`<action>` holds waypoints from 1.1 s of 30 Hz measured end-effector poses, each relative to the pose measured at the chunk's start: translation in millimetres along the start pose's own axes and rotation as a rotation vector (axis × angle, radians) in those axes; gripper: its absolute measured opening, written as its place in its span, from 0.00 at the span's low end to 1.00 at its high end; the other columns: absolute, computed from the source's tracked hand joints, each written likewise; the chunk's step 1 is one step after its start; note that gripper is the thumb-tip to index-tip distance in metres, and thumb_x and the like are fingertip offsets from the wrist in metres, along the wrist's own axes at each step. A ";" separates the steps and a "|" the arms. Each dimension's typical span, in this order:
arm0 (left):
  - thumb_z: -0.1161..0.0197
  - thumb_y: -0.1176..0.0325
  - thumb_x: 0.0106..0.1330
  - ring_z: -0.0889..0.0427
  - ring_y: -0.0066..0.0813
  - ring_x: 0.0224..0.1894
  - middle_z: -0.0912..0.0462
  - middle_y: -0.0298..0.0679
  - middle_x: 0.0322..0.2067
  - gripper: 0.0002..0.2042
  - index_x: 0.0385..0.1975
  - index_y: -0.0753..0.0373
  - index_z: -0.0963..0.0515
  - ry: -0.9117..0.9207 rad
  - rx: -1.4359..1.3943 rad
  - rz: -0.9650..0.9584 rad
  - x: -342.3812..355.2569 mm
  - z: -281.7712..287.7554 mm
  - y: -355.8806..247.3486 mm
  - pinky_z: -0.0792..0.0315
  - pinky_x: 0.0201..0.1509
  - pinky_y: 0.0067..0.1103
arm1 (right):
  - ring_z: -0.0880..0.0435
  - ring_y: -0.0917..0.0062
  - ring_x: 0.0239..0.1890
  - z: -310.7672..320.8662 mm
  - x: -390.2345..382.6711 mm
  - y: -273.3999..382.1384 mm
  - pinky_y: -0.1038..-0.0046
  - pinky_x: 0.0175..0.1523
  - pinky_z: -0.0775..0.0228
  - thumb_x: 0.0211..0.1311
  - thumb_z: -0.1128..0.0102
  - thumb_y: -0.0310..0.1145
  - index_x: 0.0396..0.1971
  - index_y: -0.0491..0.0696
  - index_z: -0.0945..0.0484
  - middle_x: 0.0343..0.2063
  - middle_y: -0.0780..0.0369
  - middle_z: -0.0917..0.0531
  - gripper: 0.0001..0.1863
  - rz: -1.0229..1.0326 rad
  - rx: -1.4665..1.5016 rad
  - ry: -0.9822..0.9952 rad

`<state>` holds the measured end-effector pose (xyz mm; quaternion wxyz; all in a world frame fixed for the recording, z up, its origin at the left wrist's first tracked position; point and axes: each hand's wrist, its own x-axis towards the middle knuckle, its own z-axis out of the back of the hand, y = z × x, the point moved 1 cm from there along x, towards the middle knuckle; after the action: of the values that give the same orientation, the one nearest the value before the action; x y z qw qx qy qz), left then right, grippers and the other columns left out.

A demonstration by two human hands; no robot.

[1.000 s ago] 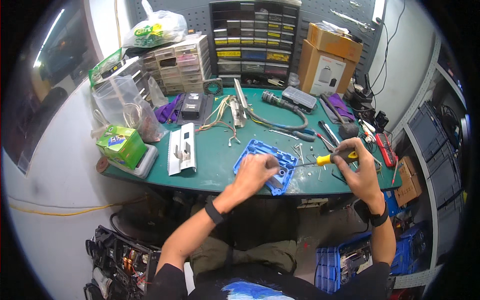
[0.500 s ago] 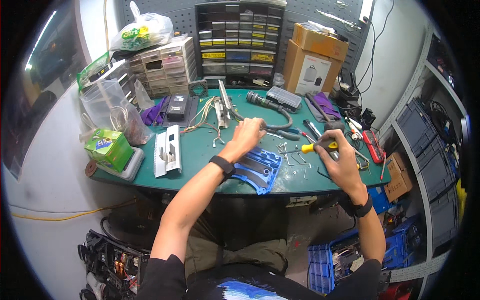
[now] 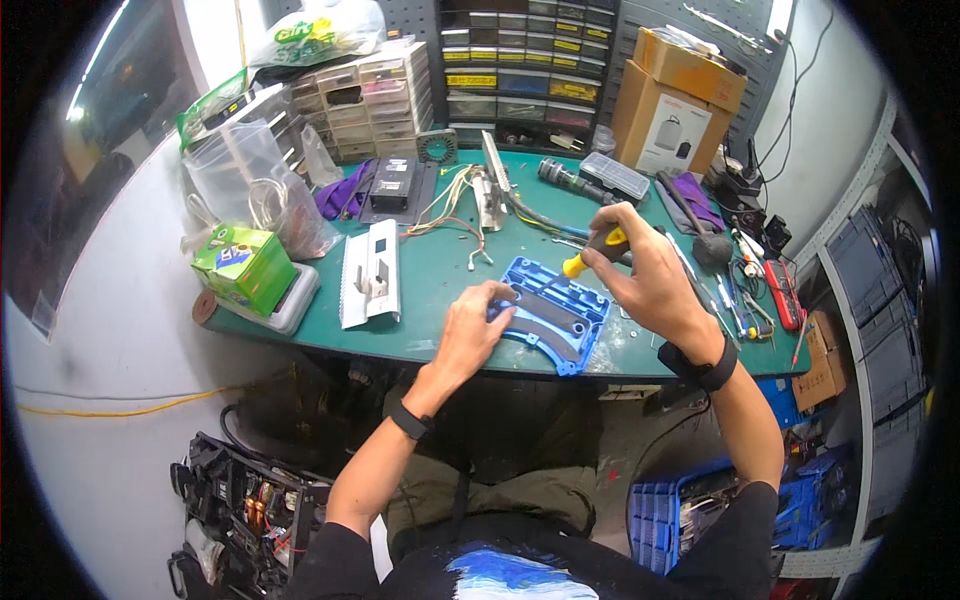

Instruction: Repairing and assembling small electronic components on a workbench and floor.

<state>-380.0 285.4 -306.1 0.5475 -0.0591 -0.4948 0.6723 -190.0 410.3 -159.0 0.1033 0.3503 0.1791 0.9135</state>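
Observation:
A blue plastic casing half [image 3: 552, 312] with dark grey inlays lies near the front edge of the green table, its inner side up. My left hand [image 3: 470, 328] grips its left end between thumb and fingers. In my right hand [image 3: 648, 278], above the casing's right side, is a screwdriver [image 3: 574, 266] with a black and yellow handle. The shaft slants down and left to the casing's upper part; whether the tip touches it cannot be made out. My right hand and forearm hide part of the table beyond.
Left of the casing stand a white metal bracket [image 3: 371, 275] and a green box [image 3: 244, 268]. Wires [image 3: 455, 190] and a black flashlight [image 3: 577, 181] lie farther back. A red meter [image 3: 786, 295] and several tools are at the right. Drawer cabinets [image 3: 520, 75] and a cardboard box [image 3: 665, 120] line the back.
My left hand has come back from the pliers and cable to the casing's left end. My right hand has brought the screwdriver left and up, over the casing. The view has shifted.

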 end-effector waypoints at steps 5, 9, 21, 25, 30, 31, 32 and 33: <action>0.33 0.71 0.62 0.20 0.40 0.49 0.17 0.44 0.42 0.11 0.43 0.63 0.20 -0.078 -0.036 -0.013 -4.5 -12.3 3.6 0.27 0.55 0.32 | 0.15 0.61 0.40 -14.3 17.5 12.1 0.68 0.45 0.24 0.62 0.35 0.27 0.44 0.40 0.29 0.37 0.52 0.19 0.15 0.005 0.006 0.079; 0.32 0.72 0.61 0.21 0.39 0.49 0.18 0.43 0.43 0.11 0.43 0.63 0.20 -0.085 -0.049 -0.032 -3.4 -13.9 6.4 0.27 0.55 0.31 | 0.15 0.61 0.40 -20.2 24.4 17.1 0.68 0.45 0.24 0.62 0.35 0.27 0.44 0.40 0.29 0.37 0.52 0.19 0.15 0.017 0.010 0.112; 0.32 0.72 0.60 0.23 0.41 0.51 0.18 0.42 0.42 0.09 0.40 0.62 0.19 -0.112 -0.068 -0.034 -6.3 -13.9 12.8 0.30 0.59 0.33 | 0.18 0.57 0.39 -26.1 35.7 21.6 0.64 0.44 0.27 0.59 0.34 0.26 0.43 0.40 0.29 0.35 0.51 0.21 0.16 0.035 -0.057 0.127; 0.31 0.71 0.59 0.25 0.42 0.53 0.18 0.41 0.43 0.09 0.39 0.61 0.19 -0.125 0.017 -0.194 -9.7 -5.8 11.0 0.35 0.63 0.39 | 0.18 0.57 0.38 -24.5 36.3 21.8 0.65 0.43 0.27 0.59 0.34 0.26 0.42 0.40 0.29 0.34 0.51 0.21 0.15 0.041 -0.057 0.140; 0.31 0.71 0.60 0.26 0.40 0.58 0.17 0.37 0.45 0.09 0.39 0.58 0.18 0.059 0.191 -0.195 -26.5 7.8 7.2 0.45 0.70 0.49 | 0.18 0.59 0.35 -24.0 35.9 19.1 0.65 0.41 0.27 0.59 0.34 0.26 0.41 0.40 0.29 0.32 0.52 0.22 0.15 0.039 -0.074 0.119; 0.31 0.71 0.60 0.26 0.40 0.58 0.17 0.37 0.45 0.09 0.39 0.58 0.18 0.061 0.194 -0.194 -26.7 10.7 7.8 0.45 0.70 0.49 | 0.18 0.59 0.35 -24.3 36.1 18.5 0.65 0.41 0.27 0.59 0.34 0.26 0.41 0.40 0.29 0.32 0.52 0.22 0.15 0.053 -0.058 0.115; 0.32 0.71 0.61 0.24 0.39 0.56 0.17 0.37 0.44 0.08 0.40 0.58 0.17 0.075 0.149 -0.179 -25.7 13.1 8.9 0.45 0.71 0.49 | 0.18 0.59 0.35 -24.4 36.0 17.5 0.65 0.41 0.27 0.59 0.34 0.26 0.41 0.40 0.29 0.32 0.52 0.22 0.14 0.024 -0.050 0.124; 0.32 0.72 0.61 0.22 0.38 0.55 0.16 0.36 0.42 0.08 0.40 0.58 0.17 0.089 0.104 -0.165 -24.7 15.4 9.8 0.44 0.71 0.49 | 0.18 0.59 0.35 -24.0 36.0 16.5 0.65 0.41 0.27 0.59 0.34 0.26 0.40 0.41 0.29 0.32 0.52 0.22 0.14 -0.003 -0.043 0.133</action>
<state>-386.5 257.4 -316.9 0.6245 -0.0195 -0.4378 0.6465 -233.7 400.5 -147.2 0.1002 0.2864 0.1662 0.9382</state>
